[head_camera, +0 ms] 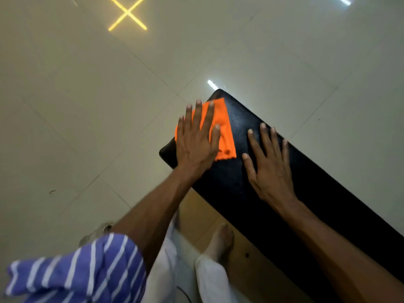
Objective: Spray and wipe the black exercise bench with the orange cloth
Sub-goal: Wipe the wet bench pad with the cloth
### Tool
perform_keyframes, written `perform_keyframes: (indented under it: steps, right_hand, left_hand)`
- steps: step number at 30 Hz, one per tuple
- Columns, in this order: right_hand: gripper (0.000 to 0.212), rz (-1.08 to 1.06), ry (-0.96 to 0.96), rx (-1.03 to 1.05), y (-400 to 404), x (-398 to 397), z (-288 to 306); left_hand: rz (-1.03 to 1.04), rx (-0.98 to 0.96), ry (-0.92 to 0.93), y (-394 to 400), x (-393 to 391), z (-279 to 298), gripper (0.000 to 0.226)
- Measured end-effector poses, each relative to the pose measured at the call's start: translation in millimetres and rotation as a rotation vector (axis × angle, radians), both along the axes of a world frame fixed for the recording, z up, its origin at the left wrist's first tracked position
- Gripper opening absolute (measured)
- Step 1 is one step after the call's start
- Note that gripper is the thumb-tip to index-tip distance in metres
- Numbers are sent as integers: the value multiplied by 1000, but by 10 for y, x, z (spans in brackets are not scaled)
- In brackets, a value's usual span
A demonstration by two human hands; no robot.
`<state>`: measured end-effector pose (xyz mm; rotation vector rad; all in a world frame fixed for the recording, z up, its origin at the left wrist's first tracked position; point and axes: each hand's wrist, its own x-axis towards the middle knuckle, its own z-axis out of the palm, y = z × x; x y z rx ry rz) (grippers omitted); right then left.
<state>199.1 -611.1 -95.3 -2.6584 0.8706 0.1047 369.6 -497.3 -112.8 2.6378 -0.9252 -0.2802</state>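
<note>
Bench (295,193) fills the right half of our view, black padded top, running from its rounded end near centre down toward 4 o'clock and out of frame. Orange cloth (223,132) lies flat on the bench near that rounded end, at about 12 o'clock from our wrists. We see a few dark spots on the cloth's near edge; cannot tell what they are.

Left hand (196,143) is flat, palm down, fingers spread and straight, pressing on the left part of the cloth. Not gripping it, just laid on top. Its outer edge reaches the bench's left edge. Right hand (269,162) is also flat and palm down, fingers spread, resting straight on the bare bench surface just beside the cloth at 3 o'clock of it. It is not touching the cloth; a strip of black shows between thumb and cloth edge. Both hands are open, apart from each other, holding nothing.

Left forearm comes in from 7 o'clock, with a rolled blue sleeve with white stripes (83,272) at the bottom left. Right forearm enters from 5 o'clock, bare.

White trousers (209,278) and a bare foot (220,239) show at 6 o'clock, below the bench's near edge; the foot stands on a brownish floor patch (251,270). Pale tiled floor (87,106) covers the rest. A yellow X-shaped reflection (127,13) sits on the tiles at 11 o'clock, and a short white light streak (212,84) lies just past the bench end.
</note>
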Motion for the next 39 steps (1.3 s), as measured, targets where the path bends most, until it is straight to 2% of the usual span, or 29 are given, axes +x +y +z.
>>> perform_keyframes:
  steps: [3,9,15,19,22,24,26,28,31,36,39]
  right_hand:
    - [64,0,-5,7,4,5,5]
    - [62,13,2,71,-74,-72,92]
    - [64,-115,53,-21,-111,-520,111]
    - [66,-222,37,-25,10,-850,66]
    - [66,-318,43,-36,131,-1041,38]
    - [66,-365,52,-42,198,-1112,36]
    - [65,-406,49,-32,275,-1147,49]
    - [65,-446,31,-25,350,-1157,64]
    - [65,-512,6,-19,395,-1207,78]
    - [68,-613,38,-29,542,-1533,122]
    - [69,-668,47,-52,673,-1769,155]
  left_hand:
    - [-39,-14,78,-31,124,33,60]
    - [-52,9,-85,663,-499,0,58]
    - [-237,-36,-60,841,-1172,-54,61]
    - [-272,-14,-137,701,-750,-70,58]
    - [-187,1,-166,605,-362,-87,57]
    - [-169,-5,-159,583,-440,-63,58]
    - [-241,-6,-134,623,-752,-23,58]
    - [-409,-10,-101,738,-1104,5,60]
    - [-569,-29,-110,794,-1058,-20,58]
    - [-270,31,-174,458,-451,-38,56]
    - [-347,17,-203,487,-665,-30,58]
